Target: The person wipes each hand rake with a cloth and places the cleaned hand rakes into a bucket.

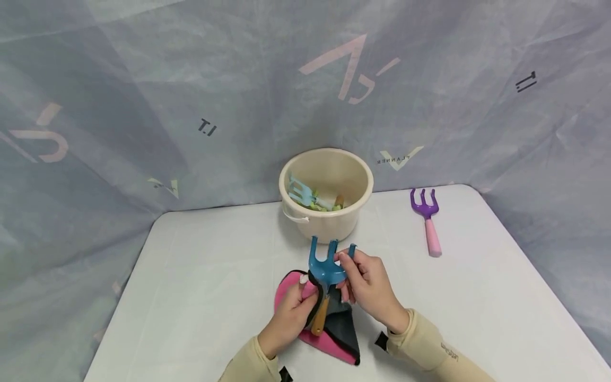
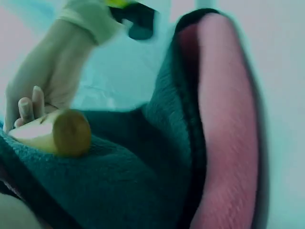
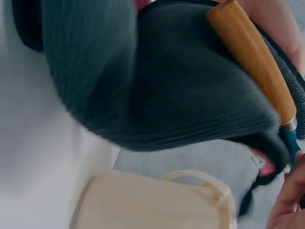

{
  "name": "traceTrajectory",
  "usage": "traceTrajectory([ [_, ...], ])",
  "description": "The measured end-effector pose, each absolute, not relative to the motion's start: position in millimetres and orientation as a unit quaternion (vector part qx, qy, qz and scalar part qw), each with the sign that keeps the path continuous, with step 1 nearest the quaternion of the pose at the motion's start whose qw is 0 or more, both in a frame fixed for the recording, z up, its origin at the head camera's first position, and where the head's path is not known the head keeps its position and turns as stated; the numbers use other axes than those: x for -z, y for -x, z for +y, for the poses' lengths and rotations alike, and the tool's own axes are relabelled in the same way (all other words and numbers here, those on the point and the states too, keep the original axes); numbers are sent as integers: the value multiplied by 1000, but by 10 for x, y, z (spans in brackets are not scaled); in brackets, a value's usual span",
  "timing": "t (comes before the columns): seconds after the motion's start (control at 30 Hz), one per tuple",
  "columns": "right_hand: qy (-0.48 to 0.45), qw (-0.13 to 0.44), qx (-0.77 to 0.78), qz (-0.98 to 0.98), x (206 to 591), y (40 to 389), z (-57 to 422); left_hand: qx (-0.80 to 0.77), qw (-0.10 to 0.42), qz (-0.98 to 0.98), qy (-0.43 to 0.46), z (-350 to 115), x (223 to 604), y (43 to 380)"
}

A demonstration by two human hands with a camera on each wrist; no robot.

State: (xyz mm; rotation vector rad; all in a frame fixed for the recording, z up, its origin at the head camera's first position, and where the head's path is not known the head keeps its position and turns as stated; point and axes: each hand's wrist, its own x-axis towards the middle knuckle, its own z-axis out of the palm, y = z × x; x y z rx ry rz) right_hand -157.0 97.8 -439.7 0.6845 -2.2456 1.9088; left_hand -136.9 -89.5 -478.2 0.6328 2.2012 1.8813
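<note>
A blue three-pronged hand fork (image 1: pixel 327 271) with a wooden handle (image 3: pixel 255 62) is held prongs up, between both hands. My left hand (image 1: pixel 290 319) grips a pink and dark grey cloth (image 1: pixel 340 324) that lies around and behind the fork's neck. With thumb and fingers, my right hand (image 1: pixel 374 289) pinches the fork's right-hand prong. In the left wrist view the butt of the handle (image 2: pixel 71 133) lies over the cloth's dark side (image 2: pixel 119 181). Some left fingers are hidden by cloth.
Just beyond the hands stands a cream bucket (image 1: pixel 329 227), containing a light blue hand fork (image 1: pixel 300 192) and some green and brown items. To the right, a purple hand fork with a pink handle (image 1: pixel 432 239) lies on the white table (image 1: pixel 205 276). A grey printed curtain (image 1: pixel 229 79) hangs behind.
</note>
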Motion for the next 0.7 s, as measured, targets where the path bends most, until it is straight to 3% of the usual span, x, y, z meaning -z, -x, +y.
traceTrajectory([
  [0.07,-233,67,-631,-737,4431,1560,967,-653,127,719,-201,-906,4791,1359],
  [0.17,-247,84,-628,-733,4453,1547,949,-662,144,712,-185,-913,4785,1340],
  [0.5,-302,201,-555,-748,4525,1573,929,-632,22,725,-273,-812,4857,1323],
  [0.7,-264,194,-581,-745,4547,1582,922,-577,0,770,-275,-815,4953,1322],
])
